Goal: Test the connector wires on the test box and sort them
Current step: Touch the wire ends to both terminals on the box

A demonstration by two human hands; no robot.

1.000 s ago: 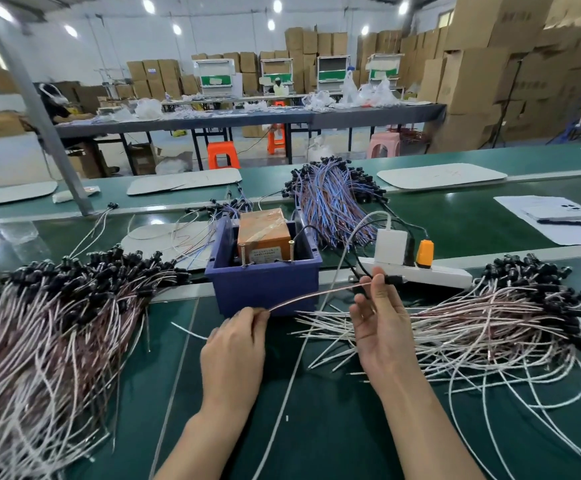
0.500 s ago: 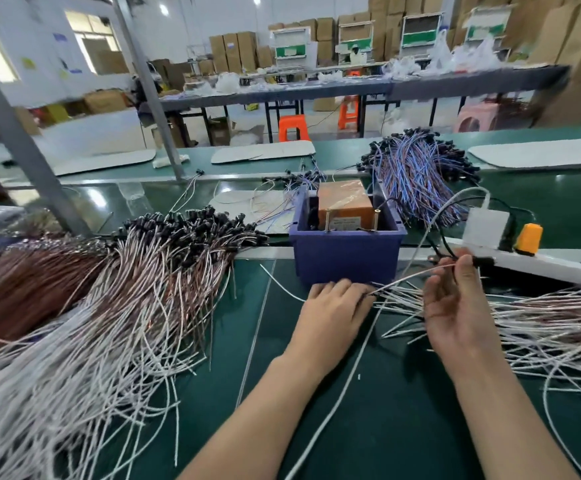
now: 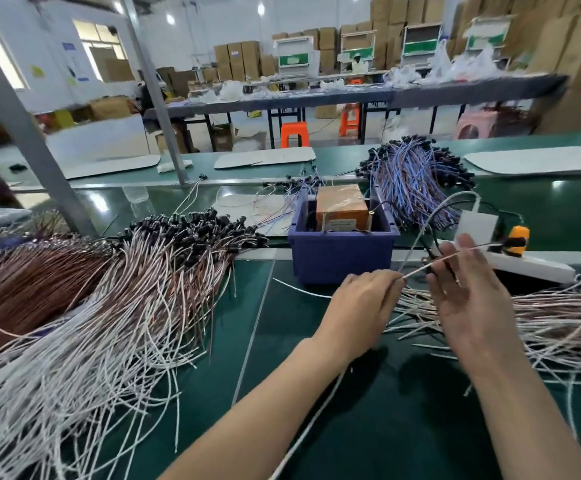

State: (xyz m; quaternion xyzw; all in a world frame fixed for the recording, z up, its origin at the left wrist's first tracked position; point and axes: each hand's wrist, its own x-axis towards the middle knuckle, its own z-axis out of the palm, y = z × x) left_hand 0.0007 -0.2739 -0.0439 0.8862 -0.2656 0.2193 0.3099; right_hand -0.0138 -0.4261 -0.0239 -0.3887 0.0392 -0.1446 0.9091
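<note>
While one connector wire (image 3: 410,274) stretches in mid-air just in front of the blue bin (image 3: 341,265) that holds the orange test box (image 3: 342,206), the left hand (image 3: 365,306) pinches its bare end, knuckles up and fingers curled. Right hand (image 3: 465,296) is raised, palm to camera, fingers mostly straight across the wire near its black connector (image 3: 514,242); can't tell if it grips. Wire heaps (image 3: 115,306) flank both forearms on the green bench (image 3: 368,427).

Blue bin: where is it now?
Head view, centre: the blue bin stands just beyond the left hand, between the left wire pile and the white power strip.
</note>
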